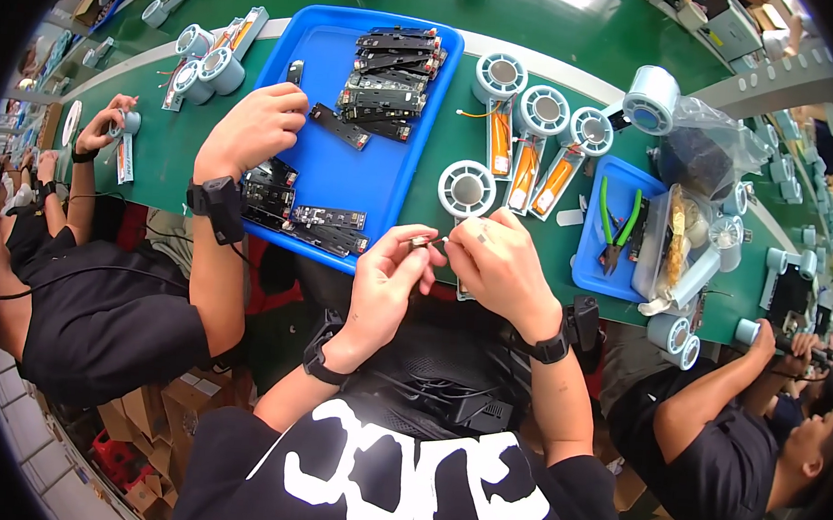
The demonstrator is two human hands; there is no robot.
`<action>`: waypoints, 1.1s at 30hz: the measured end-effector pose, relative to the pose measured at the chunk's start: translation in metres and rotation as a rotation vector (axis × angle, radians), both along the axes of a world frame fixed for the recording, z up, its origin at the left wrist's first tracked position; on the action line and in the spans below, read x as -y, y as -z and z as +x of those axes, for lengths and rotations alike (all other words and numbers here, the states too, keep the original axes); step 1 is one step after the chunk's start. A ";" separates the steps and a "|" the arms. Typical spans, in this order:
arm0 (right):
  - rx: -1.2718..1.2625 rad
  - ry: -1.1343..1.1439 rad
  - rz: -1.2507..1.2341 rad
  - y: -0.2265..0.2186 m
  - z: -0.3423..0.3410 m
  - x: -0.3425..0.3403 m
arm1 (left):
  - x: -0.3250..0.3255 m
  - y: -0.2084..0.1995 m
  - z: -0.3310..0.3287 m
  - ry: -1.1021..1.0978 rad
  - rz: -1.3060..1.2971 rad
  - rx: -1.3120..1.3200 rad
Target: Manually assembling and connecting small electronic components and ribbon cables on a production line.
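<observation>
My left hand is closed, with a small dark part pinched between thumb and fingers; it looks like the end of a circuit board. Close beside it, my right hand has its fingers pressed together at a tiny pale piece, too small to make out. Both hands are at the table's near edge, right of a large blue tray. Stacks of narrow black circuit boards lie in that tray. Beyond my right hand stands a pale blue round fan housing.
A co-worker's hand reaches over the tray's left side. Several fan units with orange batteries lie beyond my hands. At right, a small blue tray holds green-handled cutters, beside a clear plastic container. Another person sits at right.
</observation>
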State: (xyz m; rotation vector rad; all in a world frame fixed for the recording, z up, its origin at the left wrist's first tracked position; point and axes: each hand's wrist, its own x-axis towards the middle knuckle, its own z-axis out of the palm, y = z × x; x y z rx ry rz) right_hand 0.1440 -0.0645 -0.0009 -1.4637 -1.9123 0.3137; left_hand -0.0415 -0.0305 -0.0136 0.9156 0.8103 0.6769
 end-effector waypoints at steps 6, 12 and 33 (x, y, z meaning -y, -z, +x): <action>0.027 0.008 0.025 -0.003 -0.001 -0.003 | -0.001 -0.006 -0.003 0.013 0.089 -0.102; 0.057 -0.024 0.066 0.001 -0.001 -0.004 | 0.001 -0.006 -0.005 0.072 0.074 -0.097; 0.174 -0.151 0.063 0.002 0.012 -0.006 | 0.000 -0.009 -0.003 0.106 0.147 -0.274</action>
